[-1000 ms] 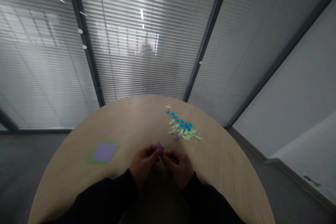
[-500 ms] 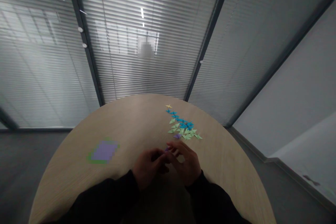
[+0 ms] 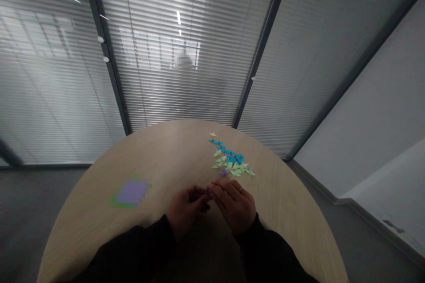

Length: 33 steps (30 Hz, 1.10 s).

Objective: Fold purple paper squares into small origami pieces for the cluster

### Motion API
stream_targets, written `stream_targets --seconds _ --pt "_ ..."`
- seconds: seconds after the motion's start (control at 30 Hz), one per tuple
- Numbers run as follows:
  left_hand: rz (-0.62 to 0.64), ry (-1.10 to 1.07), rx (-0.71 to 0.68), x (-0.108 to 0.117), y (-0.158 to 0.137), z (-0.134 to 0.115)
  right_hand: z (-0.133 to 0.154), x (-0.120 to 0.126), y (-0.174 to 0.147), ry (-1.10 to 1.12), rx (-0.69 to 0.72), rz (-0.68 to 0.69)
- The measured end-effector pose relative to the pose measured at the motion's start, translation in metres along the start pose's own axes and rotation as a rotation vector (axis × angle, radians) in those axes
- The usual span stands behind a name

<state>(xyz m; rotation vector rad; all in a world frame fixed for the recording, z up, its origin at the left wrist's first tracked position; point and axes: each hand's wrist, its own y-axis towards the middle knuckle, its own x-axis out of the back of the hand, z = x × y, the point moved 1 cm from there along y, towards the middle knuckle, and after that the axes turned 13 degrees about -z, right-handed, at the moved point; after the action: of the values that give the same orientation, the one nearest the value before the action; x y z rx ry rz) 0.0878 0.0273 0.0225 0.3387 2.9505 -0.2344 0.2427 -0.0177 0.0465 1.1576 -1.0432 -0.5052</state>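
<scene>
A small piece of purple folded paper (image 3: 207, 190) sits between my fingertips, mostly covered by them. My left hand (image 3: 186, 210) pinches it from the left. From the right, my right hand (image 3: 236, 207) closes on it, fingers together and a ring on one finger. Just beyond my right hand lies a purple origami piece (image 3: 224, 172), pointed like a small crane. Around and behind it are several pale green origami pieces (image 3: 236, 172) and several blue ones (image 3: 231, 158). A single yellow origami piece (image 3: 213, 135) marks the far end of the group.
Everything rests on a round wooden table (image 3: 166, 152). To the left lies a flat purple square (image 3: 131, 192) with green edges, blurred by pixelation. Glass panels with blinds (image 3: 179, 97) stand behind the table, and a white wall (image 3: 381, 141) is on the right.
My right hand has turned, its fingers now drawn together with their backs showing over the purple paper. My left hand stays nearly in place. The origami pieces on the table have not moved.
</scene>
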Motion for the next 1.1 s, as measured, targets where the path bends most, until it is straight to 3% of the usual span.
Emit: stream_targets --seconds 0.23,0.4,0.67,0.83,0.93,1.1 --pt "0.007 -0.03 -0.022 0.002 0.003 0.003 0.004 -0.006 -0.001 0.107 -0.053 0.032" --pt "0.013 -0.079 -0.02 0.002 0.003 0.002 -0.001 -0.012 -0.004 0.178 -0.166 0.066" --pt "0.041 -0.177 0.004 0.004 0.005 0.004 0.002 -0.008 -0.004 -0.004 0.083 0.072" --pt "0.056 -0.188 -0.006 0.005 0.007 0.006 0.004 -0.006 -0.002 -0.015 0.107 0.068" --pt "0.077 -0.176 0.002 0.005 0.007 0.006 0.004 -0.005 -0.002 0.117 -0.026 0.064" --pt "0.029 -0.03 -0.123 0.005 0.002 0.001 -0.004 -0.009 -0.007 0.366 -0.648 0.072"
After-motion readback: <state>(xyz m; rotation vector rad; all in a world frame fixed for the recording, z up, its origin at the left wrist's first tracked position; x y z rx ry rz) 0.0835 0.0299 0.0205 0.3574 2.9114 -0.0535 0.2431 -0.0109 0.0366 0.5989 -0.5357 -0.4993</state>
